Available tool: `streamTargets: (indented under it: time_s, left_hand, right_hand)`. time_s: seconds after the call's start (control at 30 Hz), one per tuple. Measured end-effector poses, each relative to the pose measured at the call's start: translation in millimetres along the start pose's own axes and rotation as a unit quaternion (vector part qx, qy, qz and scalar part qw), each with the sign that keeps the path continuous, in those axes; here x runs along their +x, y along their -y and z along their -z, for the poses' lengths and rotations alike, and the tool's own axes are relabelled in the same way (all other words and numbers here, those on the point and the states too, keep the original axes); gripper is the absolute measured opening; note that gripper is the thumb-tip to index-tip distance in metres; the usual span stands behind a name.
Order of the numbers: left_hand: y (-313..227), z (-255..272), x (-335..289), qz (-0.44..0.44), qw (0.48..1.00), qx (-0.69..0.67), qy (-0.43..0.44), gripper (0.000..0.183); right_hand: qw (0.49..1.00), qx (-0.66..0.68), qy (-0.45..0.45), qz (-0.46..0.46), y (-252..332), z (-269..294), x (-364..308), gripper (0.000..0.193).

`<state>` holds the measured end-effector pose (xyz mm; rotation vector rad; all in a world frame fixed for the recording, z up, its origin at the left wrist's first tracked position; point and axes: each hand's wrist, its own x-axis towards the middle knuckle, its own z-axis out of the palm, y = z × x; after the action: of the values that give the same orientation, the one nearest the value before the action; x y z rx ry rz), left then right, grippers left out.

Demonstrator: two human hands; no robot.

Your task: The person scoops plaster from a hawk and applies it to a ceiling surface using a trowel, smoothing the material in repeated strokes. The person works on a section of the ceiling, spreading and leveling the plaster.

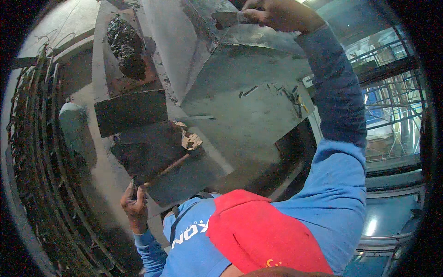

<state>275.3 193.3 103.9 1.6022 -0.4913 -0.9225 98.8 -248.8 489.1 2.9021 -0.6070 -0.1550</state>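
Observation:
Near the top edge, my right hand (272,13) is closed round a small putty knife, its smeared blade (224,19) lying close against the grey sloped surface (249,38). Down at the lower left, my left hand (134,208) pinches a small dark thing beside the corner of a dark flat sheet (138,154). What exactly those fingers hold is hard to make out. A heap of dark, shiny paste (125,46) rests on a reddish-brown board (146,69) at the upper left, away from both hands.
A dark box-like block (131,112) stands below the paste board. Crumpled tan paper (190,140) lies on the dark sheet. Several small tools and strips (295,99) are scattered over the grey panel (235,74). Long dark rods (44,152) run along the left.

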Motion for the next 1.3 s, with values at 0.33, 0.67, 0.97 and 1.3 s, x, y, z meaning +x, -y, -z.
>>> streamTargets:
  time_s: [0.33, 0.67, 0.97, 1.3]
  left_hand:
    - [-29, -26, 0, -0.106, 0.981, 0.162, -0.023, 0.039]
    - [-76, -44, -5, -0.199, 0.958, 0.207, -0.016, 0.028]
    - [-70, -53, -15, -0.056, 0.984, 0.171, -0.010, 0.021]
    - [-70, -48, -23, -0.103, 0.974, 0.198, -0.027, 0.029]
  right_hand:
    - [0.801, 0.504, -0.238, -0.217, 70, -179, -150, 0.047]
    - [0.587, 0.738, -0.266, -0.199, 152, -274, -163, 0.045]
    - [0.774, 0.435, -0.364, -0.283, 123, -298, -127, 0.033]
    - [0.709, 0.442, -0.459, -0.301, 122, -267, -94, 0.045]
